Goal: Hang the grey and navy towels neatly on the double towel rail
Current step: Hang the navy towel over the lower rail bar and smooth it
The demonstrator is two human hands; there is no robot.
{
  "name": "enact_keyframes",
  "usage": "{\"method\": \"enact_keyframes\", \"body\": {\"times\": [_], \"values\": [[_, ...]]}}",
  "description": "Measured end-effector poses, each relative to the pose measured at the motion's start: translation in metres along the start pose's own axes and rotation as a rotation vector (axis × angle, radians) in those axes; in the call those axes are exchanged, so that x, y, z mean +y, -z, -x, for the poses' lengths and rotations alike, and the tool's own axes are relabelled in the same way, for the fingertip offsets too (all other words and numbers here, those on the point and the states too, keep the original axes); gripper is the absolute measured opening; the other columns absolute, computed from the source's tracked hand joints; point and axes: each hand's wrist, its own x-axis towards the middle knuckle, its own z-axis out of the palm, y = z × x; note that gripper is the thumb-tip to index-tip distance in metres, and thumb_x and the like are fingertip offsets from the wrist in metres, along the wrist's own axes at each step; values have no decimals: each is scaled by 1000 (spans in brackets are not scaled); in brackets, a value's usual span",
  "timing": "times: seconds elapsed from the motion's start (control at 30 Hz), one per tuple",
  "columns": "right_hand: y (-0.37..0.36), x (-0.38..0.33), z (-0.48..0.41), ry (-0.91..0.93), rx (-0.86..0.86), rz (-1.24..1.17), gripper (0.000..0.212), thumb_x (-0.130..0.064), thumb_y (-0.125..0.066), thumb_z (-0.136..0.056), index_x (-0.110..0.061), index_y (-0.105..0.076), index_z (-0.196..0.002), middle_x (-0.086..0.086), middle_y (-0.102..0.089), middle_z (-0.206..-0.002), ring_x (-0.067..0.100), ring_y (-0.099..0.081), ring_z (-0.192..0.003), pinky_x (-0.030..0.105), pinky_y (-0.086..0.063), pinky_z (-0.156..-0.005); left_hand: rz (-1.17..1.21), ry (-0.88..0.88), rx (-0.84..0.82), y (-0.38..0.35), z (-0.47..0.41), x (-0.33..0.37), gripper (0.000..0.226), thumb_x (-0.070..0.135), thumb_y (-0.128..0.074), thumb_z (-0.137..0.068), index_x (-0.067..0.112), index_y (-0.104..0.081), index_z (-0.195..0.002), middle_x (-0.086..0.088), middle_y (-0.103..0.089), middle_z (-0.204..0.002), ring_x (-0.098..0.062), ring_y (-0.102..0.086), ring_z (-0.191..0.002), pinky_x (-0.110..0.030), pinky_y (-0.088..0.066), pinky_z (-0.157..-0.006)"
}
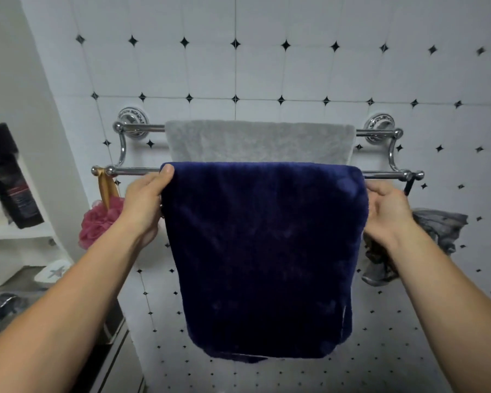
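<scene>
Tiled wall point(267, 75); grey towel point(255, 140) on back bar, navy towel point(264, 251) over front bar of rail point(136, 171); your left hand point(143, 202): fingers point(166, 169) pinch its top corner; right hand point(389, 208) at other edge, grasp unclear; uneven tug may slide it off.

Soft, even, cool light; wide-angle bending and blur toward the edges, faint glare
</scene>
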Motion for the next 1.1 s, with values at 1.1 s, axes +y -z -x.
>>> {"method": "enact_keyframes", "body": {"times": [1.1], "values": [[-2, 5, 0, 333, 315, 634, 28, -23, -84, -67, -21, -60, -81, -3, -68, -78, 13, -70, -64, 26, -56, -53, -140, 166, -21, 3, 14, 8, 6, -1, -68, -84, -1, -61, -85, -26, -67, -97, -32, -66, -87, -40, -58, -76]]}}
